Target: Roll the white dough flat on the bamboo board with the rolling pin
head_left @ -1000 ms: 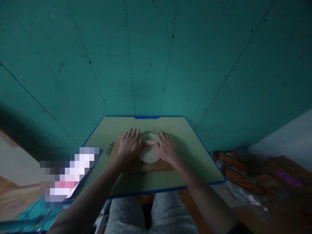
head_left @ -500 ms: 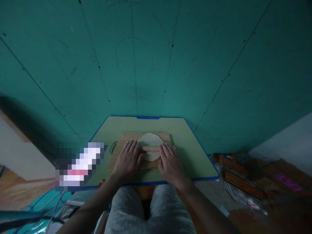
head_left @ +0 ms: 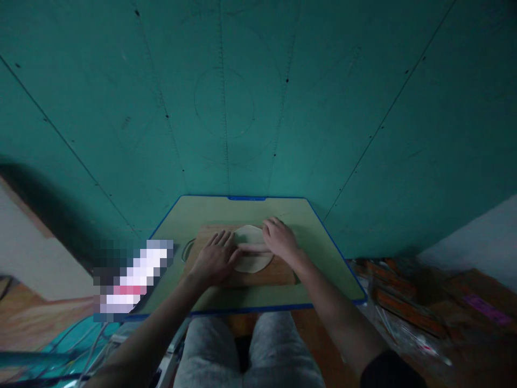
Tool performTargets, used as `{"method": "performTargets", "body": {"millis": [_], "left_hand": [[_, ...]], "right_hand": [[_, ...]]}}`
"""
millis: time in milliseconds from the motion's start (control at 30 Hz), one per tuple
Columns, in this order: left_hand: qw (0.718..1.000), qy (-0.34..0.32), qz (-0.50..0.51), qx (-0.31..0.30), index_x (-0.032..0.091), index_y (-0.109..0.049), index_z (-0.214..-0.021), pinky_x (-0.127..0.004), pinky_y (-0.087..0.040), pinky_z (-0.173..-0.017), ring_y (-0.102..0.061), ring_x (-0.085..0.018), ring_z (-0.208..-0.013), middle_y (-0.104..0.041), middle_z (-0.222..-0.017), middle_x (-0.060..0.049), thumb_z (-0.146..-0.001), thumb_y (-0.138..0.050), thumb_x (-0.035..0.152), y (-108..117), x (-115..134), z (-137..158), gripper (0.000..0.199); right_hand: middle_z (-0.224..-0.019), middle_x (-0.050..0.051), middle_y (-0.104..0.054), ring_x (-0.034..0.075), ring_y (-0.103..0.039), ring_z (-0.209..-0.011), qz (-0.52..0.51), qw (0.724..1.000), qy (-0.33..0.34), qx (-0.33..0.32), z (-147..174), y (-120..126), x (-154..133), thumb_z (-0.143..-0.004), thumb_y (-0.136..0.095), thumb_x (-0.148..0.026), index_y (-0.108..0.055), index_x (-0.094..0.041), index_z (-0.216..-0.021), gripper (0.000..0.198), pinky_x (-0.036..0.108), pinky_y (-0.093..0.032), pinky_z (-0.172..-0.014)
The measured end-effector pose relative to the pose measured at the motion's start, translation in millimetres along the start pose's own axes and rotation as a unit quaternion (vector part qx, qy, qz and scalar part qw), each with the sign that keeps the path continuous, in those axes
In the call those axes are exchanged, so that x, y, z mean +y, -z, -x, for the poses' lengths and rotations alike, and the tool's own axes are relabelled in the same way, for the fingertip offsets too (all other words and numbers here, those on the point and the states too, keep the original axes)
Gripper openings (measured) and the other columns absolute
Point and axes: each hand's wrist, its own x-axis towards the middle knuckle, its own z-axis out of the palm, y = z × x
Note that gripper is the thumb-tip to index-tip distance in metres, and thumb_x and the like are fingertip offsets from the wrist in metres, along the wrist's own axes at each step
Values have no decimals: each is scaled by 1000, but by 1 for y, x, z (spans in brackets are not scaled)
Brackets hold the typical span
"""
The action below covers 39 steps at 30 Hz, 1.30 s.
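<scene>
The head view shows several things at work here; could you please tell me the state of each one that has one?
Dough: flattened, roughly round, on the board.
Rolling pin: lying crosswise over the dough, ends covered by the hands.
Wooden board: lying flat on the table.
Table: pale top, blue edge.
Left hand: fingers extended, at the pin's left end.
Right hand: fingers bent, at its right end.

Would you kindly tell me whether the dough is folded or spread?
Spread: the dough lies as a flat round beneath the rolling pin.
</scene>
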Motion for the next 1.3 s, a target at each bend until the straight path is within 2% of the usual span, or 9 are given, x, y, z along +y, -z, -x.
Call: {"method": "performTargets", "body": {"millis": [100, 200, 267, 367, 533, 667, 800, 967, 1300], "left_hand": [[1000, -7, -2, -21, 15, -62, -124, -49, -40, -112, -54, -30, -133, -63, -136, -18, -104, -30, 36, 3, -8, -22, 43], [999, -6, -4, -46, 19, -64, -120, -50, -45, -103, -63, -31, -117, -70, -119, -16, -100, -41, 28, 3, -13, -50, 32], [999, 6, -9, -49, 18, -63, -122, -53, -44, -102, -61, -35, -120, -68, -121, -18, -98, -44, 25, 1, -14, -65, 32], [999, 24, -15, -42, 18, -60, -128, -56, -38, -108, -49, -37, -134, -62, -133, -18, -98, -41, 22, 0, -12, -71, 36], [998, 36, -18, -38, 21, -57, -132, -57, -35, -112, -41, -37, -142, -58, -142, -15, -99, -39, 23, 3, -3, -49, 38], [998, 57, -5, 30, 16, -57, -131, -57, -34, -113, -39, -36, -144, -58, -142, -17, -102, -34, 35, 3, 6, -32, 42], [994, 64, 5, 87, 12, -57, -133, -57, -36, -112, -45, -36, -140, -61, -139, -19, -100, -34, 39, 3, 14, -19, 47], [993, 64, -32, 93, 2, -61, -130, -52, -41, -110, -49, -40, -136, -55, -141, -28, -99, -37, 34, 4, 25, -1, 51], [984, 8, -89, 152, -1, -55, -137, -51, -46, -107, -51, -41, -134, -57, -142, -25, -102, -32, 42, -2, 41, 48, 60]], "right_hand": [[-135, 18, -60, 26, -53, -128, 1, 1000, 3, -19, -13, -11, 1, -101, -36, -24, -61, -12, -129, 40, 39, -38, -106], [-152, 18, -46, 27, -41, -140, 0, 999, 15, -32, -12, -24, 4, -100, -39, -27, -51, -13, -143, 47, 42, -28, -115], [-158, 17, -38, 29, -35, -145, 0, 999, 15, -33, -10, -29, 7, -100, -38, -28, -45, -15, -149, 51, 47, -22, -118], [-157, 15, -41, 28, -33, -146, 1, 999, 16, -41, -6, -34, 9, -100, -37, -31, -44, -16, -150, 52, 49, -20, -119], [-153, 17, -46, 30, -37, -143, 29, 999, 40, 9, 10, -34, 4, -100, -39, -31, -45, -11, -149, 54, 46, -21, -120], [-152, 17, -47, 30, -39, -143, 48, 995, 62, 59, 28, -30, -1, -102, -38, -31, -48, -10, -148, 52, 47, -20, -122], [-151, 17, -49, 30, -39, -143, 38, 993, 76, 78, 46, -30, -4, -104, -36, -34, -51, -10, -145, 51, 47, -24, -121], [-151, 16, -49, 31, -41, -141, 26, 991, 93, 93, 65, -34, -6, -103, -37, -34, -52, -8, -144, 51, 48, -26, -121], [-155, 16, -44, 28, -39, -144, 7, 986, 129, 110, 120, -41, -7, -100, -41, -31, -47, -5, -147, 54, 47, -28, -121]]}}
